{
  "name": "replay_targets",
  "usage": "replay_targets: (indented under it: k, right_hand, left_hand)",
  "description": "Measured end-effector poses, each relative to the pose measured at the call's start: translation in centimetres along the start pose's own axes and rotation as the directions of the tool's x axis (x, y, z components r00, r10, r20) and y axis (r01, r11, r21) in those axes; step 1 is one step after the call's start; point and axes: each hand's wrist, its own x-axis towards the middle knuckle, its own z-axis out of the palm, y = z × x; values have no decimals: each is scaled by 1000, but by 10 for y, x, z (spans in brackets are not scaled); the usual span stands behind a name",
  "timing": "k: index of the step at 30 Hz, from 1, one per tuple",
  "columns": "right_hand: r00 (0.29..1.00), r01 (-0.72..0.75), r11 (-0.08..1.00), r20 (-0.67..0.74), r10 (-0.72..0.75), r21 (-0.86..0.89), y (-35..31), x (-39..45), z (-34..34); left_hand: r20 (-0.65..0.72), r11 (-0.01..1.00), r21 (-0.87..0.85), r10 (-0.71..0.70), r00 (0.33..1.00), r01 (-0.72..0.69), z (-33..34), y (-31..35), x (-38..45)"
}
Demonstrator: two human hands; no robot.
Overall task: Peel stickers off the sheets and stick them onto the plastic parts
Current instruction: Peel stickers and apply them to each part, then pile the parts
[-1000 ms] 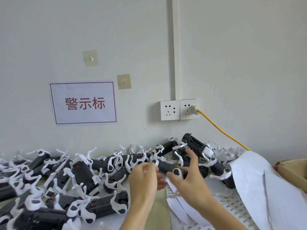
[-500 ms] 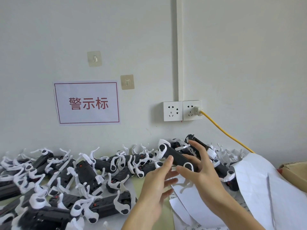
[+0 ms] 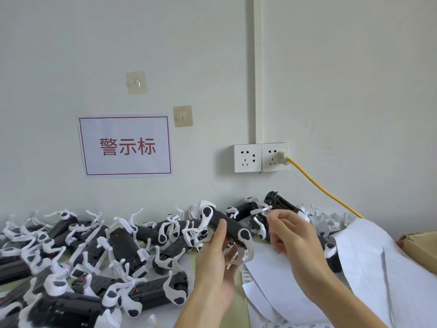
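My left hand (image 3: 216, 261) grips a black plastic part (image 3: 227, 223) with white clips at its ends, thumb across its body, and holds it tilted above the table. My right hand (image 3: 292, 235) hovers just right of it with loosely curled fingers, and I see nothing in them. Its fingertips are close to the white clip of another black part (image 3: 280, 204) leaning at the back. White sticker sheets (image 3: 272, 282) lie under both hands, with small printed labels showing at one edge (image 3: 247, 275).
A pile of several black-and-white parts (image 3: 94, 256) covers the table's left side up to the wall. A large curled white sheet (image 3: 378, 268) and a cardboard box (image 3: 421, 245) are at the right. A yellow cable (image 3: 319, 185) runs from the wall socket (image 3: 274, 157).
My right hand has let go of the part's right end and moved up and to the right. My left hand now holds the part alone, a little lower.
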Motion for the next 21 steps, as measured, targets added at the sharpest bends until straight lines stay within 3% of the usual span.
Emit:
replay_targets:
  k: [6,15,21]
  right_hand:
    - [995,-21,997,97,28,-79,-5,-8,14]
    - [993,-51,984,95,68,-172,-5,-14,26]
    - [995,86,944,-23,-98,-318,5,-20,38]
  left_hand:
    - [-42,999,-50,10,999,-12,-2,-1,-2]
    - [-12,996,-65,65,998,-66,1,-6,-2]
    - [-17,992,-70,106,994,-107,2,-11,2]
